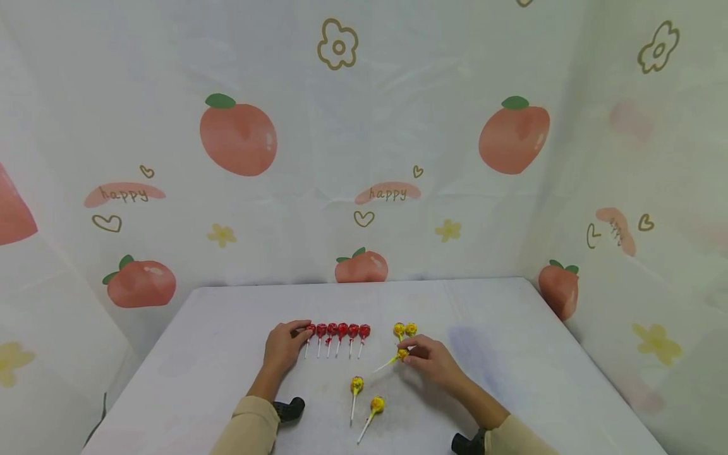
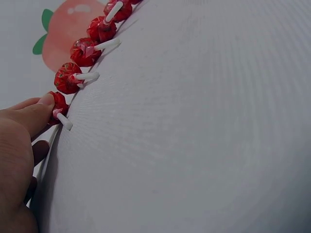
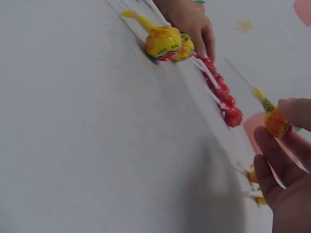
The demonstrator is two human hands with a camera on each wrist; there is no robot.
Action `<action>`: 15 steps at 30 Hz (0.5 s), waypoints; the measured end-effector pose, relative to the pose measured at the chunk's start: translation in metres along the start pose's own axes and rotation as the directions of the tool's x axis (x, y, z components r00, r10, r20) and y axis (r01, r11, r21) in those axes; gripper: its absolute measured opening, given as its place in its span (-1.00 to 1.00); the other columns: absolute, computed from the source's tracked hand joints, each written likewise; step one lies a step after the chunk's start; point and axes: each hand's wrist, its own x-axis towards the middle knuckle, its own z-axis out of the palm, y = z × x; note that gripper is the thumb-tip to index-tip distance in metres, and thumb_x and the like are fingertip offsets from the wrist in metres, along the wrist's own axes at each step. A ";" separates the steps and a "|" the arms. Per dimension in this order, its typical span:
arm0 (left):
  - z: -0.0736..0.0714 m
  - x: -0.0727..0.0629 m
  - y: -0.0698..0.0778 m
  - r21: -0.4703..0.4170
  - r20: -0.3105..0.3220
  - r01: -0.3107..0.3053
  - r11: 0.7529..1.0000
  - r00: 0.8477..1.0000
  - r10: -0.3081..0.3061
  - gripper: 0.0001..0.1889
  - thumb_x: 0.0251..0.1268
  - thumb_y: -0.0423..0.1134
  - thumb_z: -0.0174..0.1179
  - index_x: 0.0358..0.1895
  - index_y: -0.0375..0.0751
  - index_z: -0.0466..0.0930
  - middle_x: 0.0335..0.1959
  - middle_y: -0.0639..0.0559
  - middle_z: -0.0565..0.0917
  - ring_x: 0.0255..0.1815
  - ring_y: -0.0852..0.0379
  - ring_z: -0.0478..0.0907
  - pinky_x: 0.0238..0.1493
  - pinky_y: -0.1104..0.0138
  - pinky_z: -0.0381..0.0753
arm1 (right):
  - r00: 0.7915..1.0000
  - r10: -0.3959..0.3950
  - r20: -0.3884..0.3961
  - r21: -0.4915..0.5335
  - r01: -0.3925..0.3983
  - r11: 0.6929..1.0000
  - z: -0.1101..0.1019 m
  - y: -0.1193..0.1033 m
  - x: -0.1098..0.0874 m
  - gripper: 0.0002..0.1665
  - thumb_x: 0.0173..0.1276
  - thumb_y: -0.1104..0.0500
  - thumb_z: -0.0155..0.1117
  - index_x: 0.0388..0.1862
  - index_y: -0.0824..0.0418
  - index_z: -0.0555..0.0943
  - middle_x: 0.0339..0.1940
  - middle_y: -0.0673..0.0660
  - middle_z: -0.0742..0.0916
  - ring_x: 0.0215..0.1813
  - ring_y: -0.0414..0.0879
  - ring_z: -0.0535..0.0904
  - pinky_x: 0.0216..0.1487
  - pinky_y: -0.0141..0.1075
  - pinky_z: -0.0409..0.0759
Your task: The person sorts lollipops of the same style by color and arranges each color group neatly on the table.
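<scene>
My right hand [image 1: 435, 363] pinching 1 yellow lollipop [image 3: 275, 121] above the table [image 1: 188, 379], near 2 yellow ones [image 1: 399, 329]; my left hand [image 1: 282, 347] pinching the leftmost red lollipop [image 2: 60, 107] in a row of 6

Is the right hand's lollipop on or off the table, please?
Off: the right hand pinches the lollipop above the table, stick in midair.
</scene>
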 end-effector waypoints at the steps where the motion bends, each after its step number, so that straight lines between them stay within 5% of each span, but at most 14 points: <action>1: 0.000 0.000 0.000 -0.001 0.001 0.002 1.000 1.000 -0.002 -0.72 0.24 -0.20 0.33 0.02 -0.09 0.72 -0.25 -0.02 0.64 -0.23 0.02 0.50 -0.13 0.08 0.48 | 1.000 0.014 -0.012 -0.001 -0.014 1.000 -0.002 -0.001 0.001 -0.72 0.35 0.32 0.27 0.02 0.38 0.61 -0.04 0.21 0.68 -0.11 -0.11 0.62 -0.09 -0.36 0.57; 15: 0.001 0.001 -0.003 -0.004 0.012 0.002 1.000 1.000 -0.002 -0.71 0.25 -0.19 0.33 0.04 -0.07 0.72 -0.24 -0.01 0.64 -0.21 0.01 0.50 -0.09 0.07 0.48 | 0.988 0.071 -0.139 -0.076 -0.082 0.994 -0.034 -0.016 0.026 -0.79 0.28 0.36 0.34 -0.10 0.35 0.64 -0.15 0.23 0.71 -0.25 -0.08 0.57 -0.24 -0.38 0.55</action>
